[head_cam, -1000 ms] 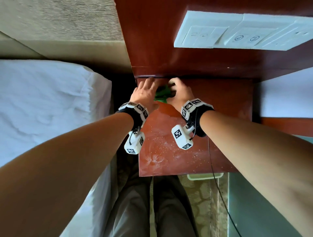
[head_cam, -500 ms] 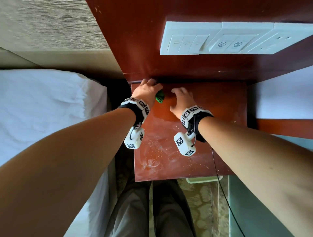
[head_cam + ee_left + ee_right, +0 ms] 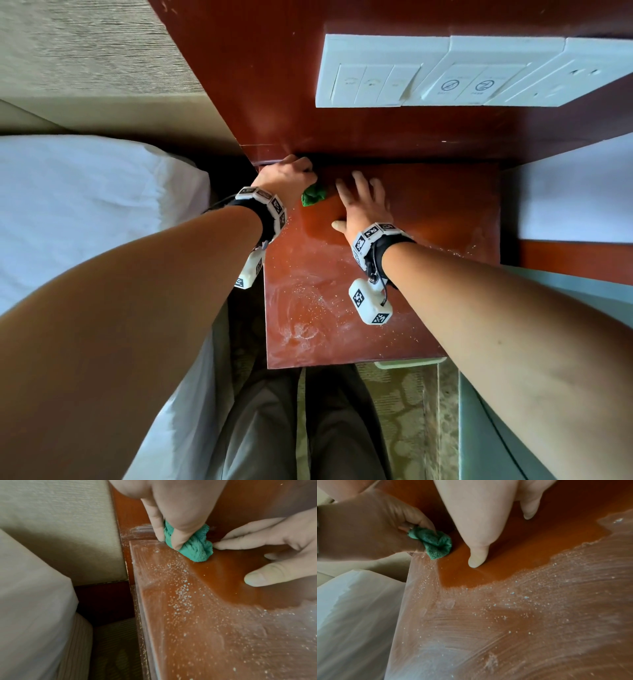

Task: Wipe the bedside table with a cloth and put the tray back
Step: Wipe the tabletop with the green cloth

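Observation:
A reddish-brown bedside table has white powder and smears over its front half; the far strip looks clean. My left hand grips a bunched green cloth at the table's far left corner. In the left wrist view the cloth sits between thumb and fingers, pressed on the wood. My right hand lies flat with spread fingers on the table just right of the cloth; its thumb touches the wood. A pale green tray edge shows below the table's front edge.
A bed with white linen stands close on the left. A wooden wall panel with white switch plates rises behind the table. Another white bed lies to the right. My legs stand on patterned carpet.
Both hands held the cloth together a second ago. The right hand has let go and spread flat on the table; the left hand has carried the cloth to the far left corner.

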Available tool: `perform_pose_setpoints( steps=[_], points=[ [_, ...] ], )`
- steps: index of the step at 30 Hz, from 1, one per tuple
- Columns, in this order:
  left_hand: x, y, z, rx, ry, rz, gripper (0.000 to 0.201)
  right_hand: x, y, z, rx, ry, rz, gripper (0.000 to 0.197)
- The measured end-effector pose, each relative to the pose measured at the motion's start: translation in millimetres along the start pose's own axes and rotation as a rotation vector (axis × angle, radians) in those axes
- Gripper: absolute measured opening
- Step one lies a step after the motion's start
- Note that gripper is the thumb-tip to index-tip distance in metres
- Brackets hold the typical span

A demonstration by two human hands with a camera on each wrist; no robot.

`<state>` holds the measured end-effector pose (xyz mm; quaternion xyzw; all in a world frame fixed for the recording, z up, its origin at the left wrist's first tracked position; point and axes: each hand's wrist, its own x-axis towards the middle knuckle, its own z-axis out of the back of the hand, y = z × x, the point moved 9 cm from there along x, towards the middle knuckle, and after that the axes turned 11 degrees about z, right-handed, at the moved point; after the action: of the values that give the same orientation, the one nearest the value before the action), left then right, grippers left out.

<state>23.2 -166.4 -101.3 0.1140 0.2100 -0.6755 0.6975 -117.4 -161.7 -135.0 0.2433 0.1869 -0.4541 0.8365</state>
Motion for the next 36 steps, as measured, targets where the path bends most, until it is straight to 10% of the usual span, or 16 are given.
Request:
perform_pose_setpoints(
  steps=[17, 23, 31, 36],
  points=[
    [-68, 26, -45, -0.190, 0.047, 0.184, 0.043, -3, 2, -4, -0.018, 0.092, -0.011, 0.080],
    [-53, 30, -11, -0.265, -0.180, 0.217, 0.045, 0, 2, -6, -0.044, 0.106, -0.012, 0.081],
    [-15, 3, 1, 0.047, -0.057, -0.021, 0.040, 0, 3, -5, -0.034, 0.042, 0.015, 0.079],
    [-15, 34, -12, 0.070, -0.018, 0.080, 0.041, -1, 3, -7, -0.023, 0.058, 0.025, 0.081]
  ],
)
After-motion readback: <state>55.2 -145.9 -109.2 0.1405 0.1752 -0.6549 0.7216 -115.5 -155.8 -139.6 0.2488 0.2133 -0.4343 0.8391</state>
